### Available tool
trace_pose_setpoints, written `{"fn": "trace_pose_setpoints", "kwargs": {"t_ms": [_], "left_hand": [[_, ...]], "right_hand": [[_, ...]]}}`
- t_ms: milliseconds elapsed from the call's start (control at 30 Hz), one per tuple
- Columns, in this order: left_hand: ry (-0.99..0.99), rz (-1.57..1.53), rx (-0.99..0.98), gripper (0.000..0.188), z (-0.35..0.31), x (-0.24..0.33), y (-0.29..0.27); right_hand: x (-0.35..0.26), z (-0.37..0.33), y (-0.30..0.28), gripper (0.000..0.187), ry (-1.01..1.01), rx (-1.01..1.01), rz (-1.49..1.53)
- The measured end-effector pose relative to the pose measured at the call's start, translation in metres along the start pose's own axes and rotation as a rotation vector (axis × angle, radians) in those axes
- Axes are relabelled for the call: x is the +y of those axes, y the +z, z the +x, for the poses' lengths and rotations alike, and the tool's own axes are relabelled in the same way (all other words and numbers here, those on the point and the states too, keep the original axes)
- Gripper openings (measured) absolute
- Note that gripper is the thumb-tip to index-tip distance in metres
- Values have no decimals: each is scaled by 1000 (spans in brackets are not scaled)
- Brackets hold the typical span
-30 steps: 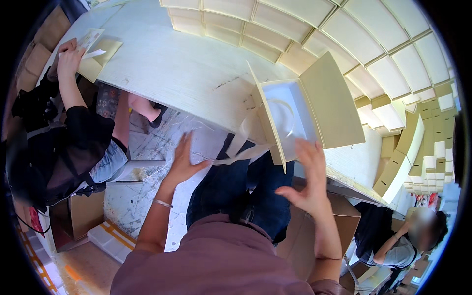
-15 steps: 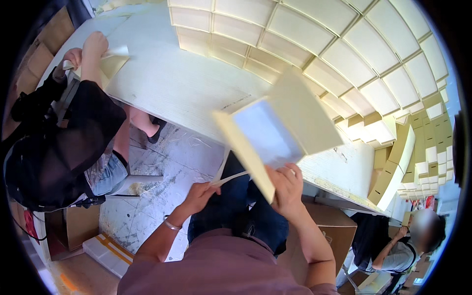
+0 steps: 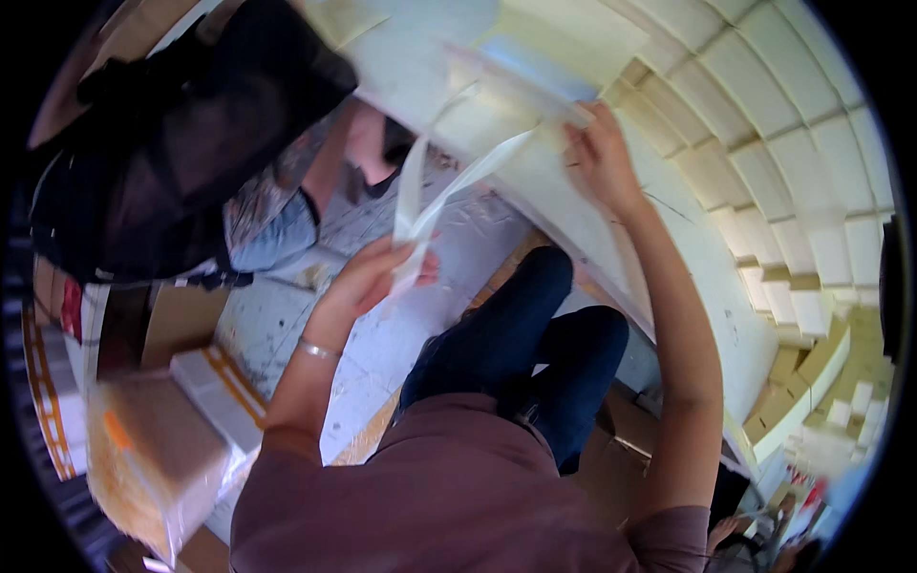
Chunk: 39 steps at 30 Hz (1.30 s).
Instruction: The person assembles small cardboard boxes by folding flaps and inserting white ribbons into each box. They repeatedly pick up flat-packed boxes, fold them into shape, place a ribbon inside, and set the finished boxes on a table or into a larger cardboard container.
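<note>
Left hand (image 3: 368, 277) fingers closed on long white paper strip (image 3: 430, 191), drawn partly away from pale cream flat cardboard box (image 3: 521, 81). Right hand (image 3: 597, 158) fingers pinch box edge above white worktop (image 3: 707, 277). Strip's upper end looks attached; peeling seems unfinished.

Box (image 3: 535, 86) raised onto table; left hand (image 3: 377, 272) now gripping strip (image 3: 420, 205).

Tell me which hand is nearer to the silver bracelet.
Left. The silver bracelet sits on the wrist just below the left hand, which grips a white strip; the right hand is raised far away at the table edge.
</note>
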State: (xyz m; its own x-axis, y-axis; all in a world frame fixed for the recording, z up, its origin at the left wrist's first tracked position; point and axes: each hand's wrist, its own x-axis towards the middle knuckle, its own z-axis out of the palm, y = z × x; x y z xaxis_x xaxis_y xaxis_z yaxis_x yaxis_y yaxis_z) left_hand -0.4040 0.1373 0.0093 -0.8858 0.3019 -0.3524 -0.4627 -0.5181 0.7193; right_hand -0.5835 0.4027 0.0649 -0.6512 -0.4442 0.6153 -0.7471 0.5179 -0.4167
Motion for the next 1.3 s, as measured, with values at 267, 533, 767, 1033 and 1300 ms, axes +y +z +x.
{"fn": "trace_pose_setpoints", "kwargs": {"t_ms": [267, 533, 767, 1033, 1300], "left_hand": [[-44, -41, 33, 44, 18, 3, -3], [-181, -9, 94, 33, -15, -42, -44], [-11, 681, 301, 44, 30, -73, -55], [470, 883, 336, 33, 57, -87, -11], [730, 1034, -108, 15, 57, -97, 129]], "right_hand": [[-7, 16, 1, 18, 88, -101, -34], [-1, 13, 1, 17, 127, -21, 49], [25, 6, -1, 36, -41, -3, -116], [-53, -158, -174, 54, 122, 372, -655], [-75, -376, -369, 93, 1301, 535, -1171]]}}
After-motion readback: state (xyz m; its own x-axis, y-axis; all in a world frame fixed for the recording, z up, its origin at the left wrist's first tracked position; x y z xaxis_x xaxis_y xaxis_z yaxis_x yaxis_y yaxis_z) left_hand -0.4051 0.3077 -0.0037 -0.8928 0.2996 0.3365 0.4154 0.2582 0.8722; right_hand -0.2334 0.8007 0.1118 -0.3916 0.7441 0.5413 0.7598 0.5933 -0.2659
